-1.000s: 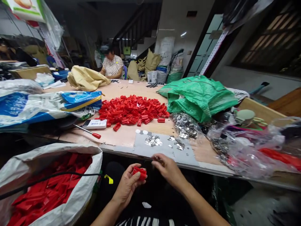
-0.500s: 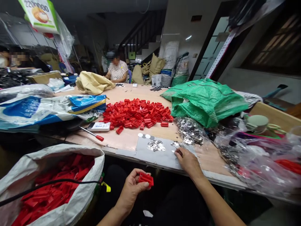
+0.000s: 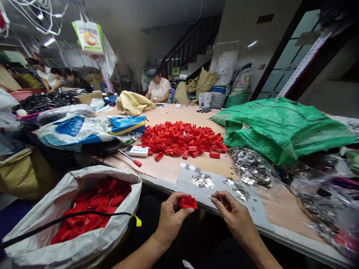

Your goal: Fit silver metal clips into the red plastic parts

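My left hand (image 3: 171, 216) is closed on a small red plastic housing (image 3: 188, 202), held in front of the table edge with its hollow side showing. Beside it, my right hand (image 3: 234, 209) pinches a thin, dark, pointed tool (image 3: 218, 195); a yellowish bit shows under the fingers, and its exact kind is unclear. Small shiny metal pieces (image 3: 202, 181) lie in a flat pile on the grey mat (image 3: 185, 186), with smaller clusters (image 3: 241, 190) just beyond my right hand. Behind the mat rises a heap of red plastic housings (image 3: 182, 138).
An open white sack (image 3: 134, 186) of red housings stands at the left. A red-handled screwdriver (image 3: 137, 163) and a white box (image 3: 138, 151) lie near the heap. At right are a green woven sack (image 3: 280, 123) and a bag of metal pieces (image 3: 249, 164). A person (image 3: 159, 87) sits across the table.
My right hand has left the metal pieces on the mat and come toward my left hand. My left hand has raised the red housing slightly. The camera view has turned left.
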A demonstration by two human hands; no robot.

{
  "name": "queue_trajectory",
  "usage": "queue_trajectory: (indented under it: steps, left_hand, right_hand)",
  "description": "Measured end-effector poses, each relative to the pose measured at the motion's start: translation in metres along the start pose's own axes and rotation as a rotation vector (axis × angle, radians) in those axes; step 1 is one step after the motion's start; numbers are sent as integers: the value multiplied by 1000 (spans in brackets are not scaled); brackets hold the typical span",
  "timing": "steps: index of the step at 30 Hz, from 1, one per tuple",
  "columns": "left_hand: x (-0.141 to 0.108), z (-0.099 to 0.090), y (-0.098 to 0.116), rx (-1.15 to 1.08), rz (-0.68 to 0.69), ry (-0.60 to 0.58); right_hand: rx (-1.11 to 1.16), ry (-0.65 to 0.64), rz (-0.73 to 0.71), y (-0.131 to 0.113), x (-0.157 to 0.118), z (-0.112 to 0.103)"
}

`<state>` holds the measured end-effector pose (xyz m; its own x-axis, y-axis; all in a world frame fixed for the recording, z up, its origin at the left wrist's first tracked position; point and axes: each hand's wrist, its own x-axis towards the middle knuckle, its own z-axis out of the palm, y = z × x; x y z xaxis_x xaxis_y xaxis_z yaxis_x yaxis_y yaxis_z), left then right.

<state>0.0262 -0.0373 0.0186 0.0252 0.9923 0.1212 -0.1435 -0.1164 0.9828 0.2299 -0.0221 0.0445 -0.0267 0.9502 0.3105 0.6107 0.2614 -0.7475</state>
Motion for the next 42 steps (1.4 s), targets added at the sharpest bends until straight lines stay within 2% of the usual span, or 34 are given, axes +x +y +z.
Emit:
queue_trajectory:
  steps: [5, 11, 20, 29, 35, 38, 42]
  left_hand:
    - [1, 0, 9, 209, 125, 7]
    - [0, -2, 20, 291, 224, 48]
    - [-4, -3, 25, 398, 362, 55]
    - [-9, -2, 28, 437, 418, 0]
    - [-12, 0, 25, 433, 454, -5]
    - [-13, -1, 21, 441, 494, 15]
    - [-15, -2, 19, 463, 508, 42]
  right_hand:
    - [56, -34, -50, -24, -7, 12]
    - [14, -21, -114, -46, -9, 13]
    - [-21, -62, -209, -44, -13, 20]
    - [-18, -114, -289, -43, -12, 19]
    - [26, -94, -318, -43, -16, 25]
    - [102, -110, -285, -42, -18, 24]
    - [269, -211, -70, -37, -16, 17]
